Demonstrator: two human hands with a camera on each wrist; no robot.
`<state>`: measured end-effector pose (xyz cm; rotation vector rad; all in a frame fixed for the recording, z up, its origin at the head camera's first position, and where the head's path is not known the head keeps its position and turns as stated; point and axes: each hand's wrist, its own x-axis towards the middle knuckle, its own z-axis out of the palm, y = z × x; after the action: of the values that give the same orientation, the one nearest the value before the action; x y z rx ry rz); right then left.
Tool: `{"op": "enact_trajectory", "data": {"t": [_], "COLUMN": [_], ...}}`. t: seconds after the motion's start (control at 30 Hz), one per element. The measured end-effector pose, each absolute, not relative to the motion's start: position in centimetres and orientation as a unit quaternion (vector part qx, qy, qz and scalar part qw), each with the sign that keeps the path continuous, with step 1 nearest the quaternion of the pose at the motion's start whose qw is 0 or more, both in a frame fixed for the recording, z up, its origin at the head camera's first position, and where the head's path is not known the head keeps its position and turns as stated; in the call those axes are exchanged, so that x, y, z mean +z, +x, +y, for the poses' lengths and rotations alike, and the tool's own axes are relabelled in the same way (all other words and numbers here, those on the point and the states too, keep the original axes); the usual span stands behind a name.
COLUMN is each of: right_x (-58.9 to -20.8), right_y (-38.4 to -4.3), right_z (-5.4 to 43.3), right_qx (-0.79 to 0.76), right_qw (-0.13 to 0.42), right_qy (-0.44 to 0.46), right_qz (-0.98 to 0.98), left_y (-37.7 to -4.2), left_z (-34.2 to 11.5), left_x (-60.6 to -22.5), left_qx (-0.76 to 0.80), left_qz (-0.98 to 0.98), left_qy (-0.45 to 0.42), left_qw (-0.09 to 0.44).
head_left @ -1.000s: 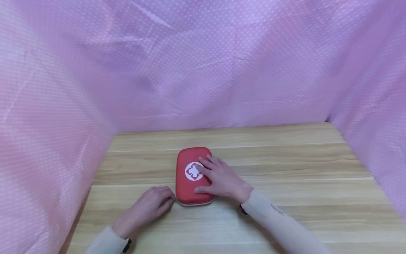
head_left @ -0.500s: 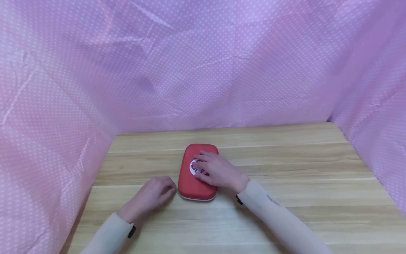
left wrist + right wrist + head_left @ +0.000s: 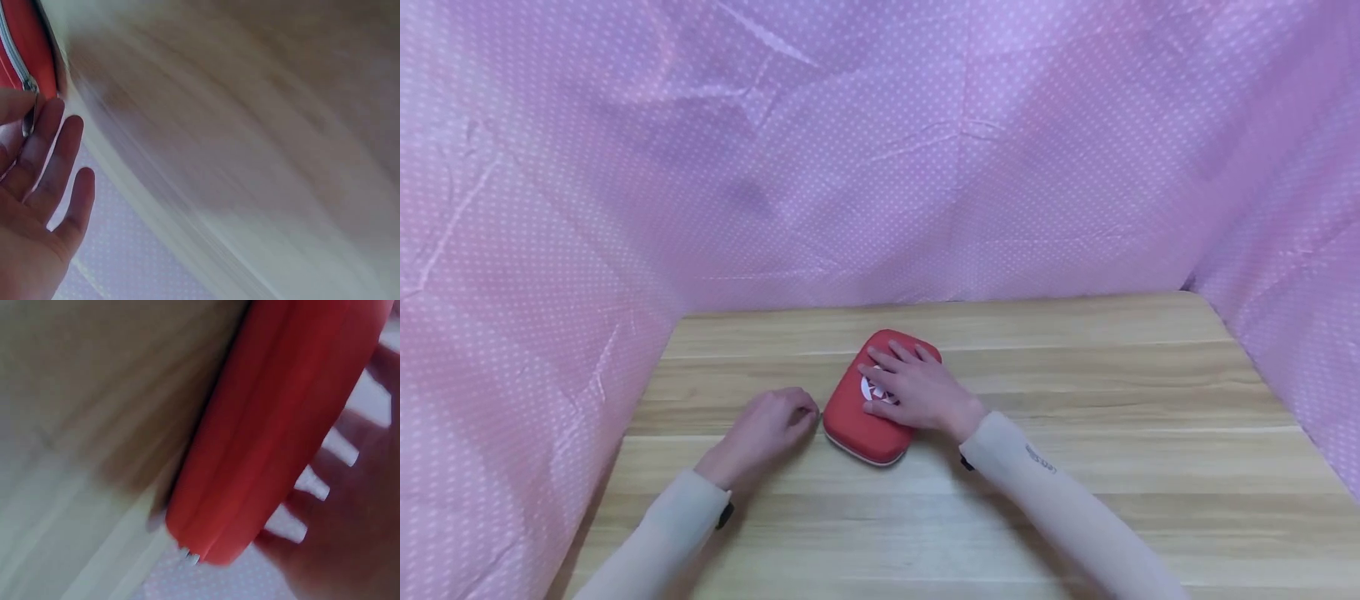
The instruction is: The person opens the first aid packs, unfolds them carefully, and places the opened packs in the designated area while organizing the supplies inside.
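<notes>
A red zip case [image 3: 859, 421] with a white cross emblem lies tilted clockwise on the wooden table. My right hand [image 3: 925, 393] rests on its lid with fingers spread, covering part of the emblem. At the case's left side my left hand [image 3: 767, 429] pinches the zipper pull [image 3: 29, 119] between thumb and index finger, its other fingers extended in the left wrist view. The grey zipper [image 3: 14, 50] runs along the side of the red case there. In the right wrist view, the red side wall [image 3: 262, 444] fills the middle, and the right fingers reach over the top.
The wood-grain table [image 3: 1075, 375] extends around the case. Pink dotted cloth [image 3: 880, 167] hangs behind it and along both sides. Both forearms wear light sleeves, with a dark strap piece [image 3: 725, 515] at the left wrist.
The case has turned clockwise and slid slightly away and to the right under my right hand. My left hand has moved farther from me along the case's left side, with the zipper pull.
</notes>
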<state>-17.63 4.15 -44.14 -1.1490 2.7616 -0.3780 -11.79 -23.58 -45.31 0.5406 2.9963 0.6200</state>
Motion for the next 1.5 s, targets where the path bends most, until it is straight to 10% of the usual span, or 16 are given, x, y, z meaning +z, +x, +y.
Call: {"op": "enact_trajectory", "data": {"t": [1.5], "right_x": [-44.3], "right_y": [-12.6], "right_z": [11.0], "right_qx": [-0.100], "right_qw": [0.001], "right_qy": [-0.346], "right_qz": [0.933], "left_y": [-20.6], "left_z": [-18.7], "left_x": [-45.9], "left_qx": [0.218], "left_qz": [0.952], "left_qy": [0.213], "left_qw": [0.024]}}
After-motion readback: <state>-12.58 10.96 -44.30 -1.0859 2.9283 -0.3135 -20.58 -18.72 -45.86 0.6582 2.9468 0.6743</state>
